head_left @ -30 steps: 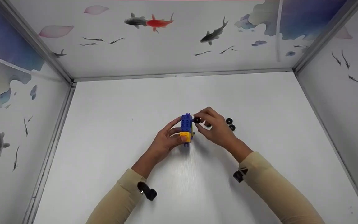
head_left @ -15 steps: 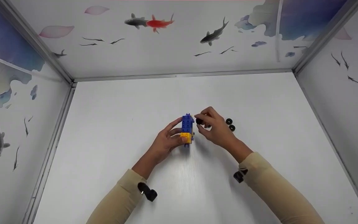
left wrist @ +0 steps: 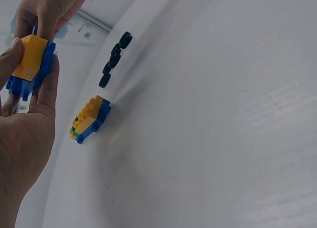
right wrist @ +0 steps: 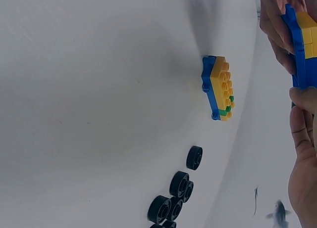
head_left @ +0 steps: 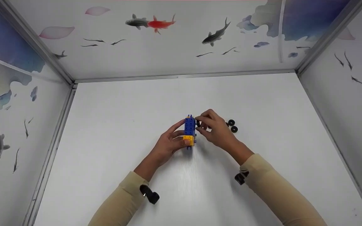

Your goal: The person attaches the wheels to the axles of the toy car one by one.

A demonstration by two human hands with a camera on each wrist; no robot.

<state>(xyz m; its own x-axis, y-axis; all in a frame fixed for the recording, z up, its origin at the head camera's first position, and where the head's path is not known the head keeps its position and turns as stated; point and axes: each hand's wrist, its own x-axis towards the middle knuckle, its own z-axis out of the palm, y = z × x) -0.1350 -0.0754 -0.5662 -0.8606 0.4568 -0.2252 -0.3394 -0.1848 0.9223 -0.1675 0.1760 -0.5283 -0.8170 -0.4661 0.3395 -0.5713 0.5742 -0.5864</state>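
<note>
Brick model [head_left: 189, 126]: held off the table [head_left: 112, 125], between the two hands; built of blue with a yellow block at the end nearer the person; turned with its blue studs toward the head camera.
Left hand [head_left: 167, 144]: grips the brick model from the left, with fingers clamped on it and with the thumb on the yellow block.
Right hand [head_left: 217, 130]: pinches a black wheel, with fingers clamped on it, just beside the right side of the model.
Black wheel [head_left: 198, 123]: close to the model's far end, seen nearly edge-on (cannot tell whether touching the blue part or a hair away).
Loose wheels [right wrist: 179, 183]: lying on the table just past the right hand; black, several in a bunch, with one set a little apart; hard to count because of overlap.
Second brick model [right wrist: 216, 87]: resting on the table near the loose wheels; upright, with yellow and green bricks over a blue base; plain in both wrist views, hard to pick out from the head.
Sleeves [head_left: 278, 188]: beige, covering both forearms, with a black wrist camera [head_left: 149, 194] at each cuff.
Back wall [head_left: 181, 56]: white, printed with dark fish and one red fish [head_left: 161, 23].
</note>
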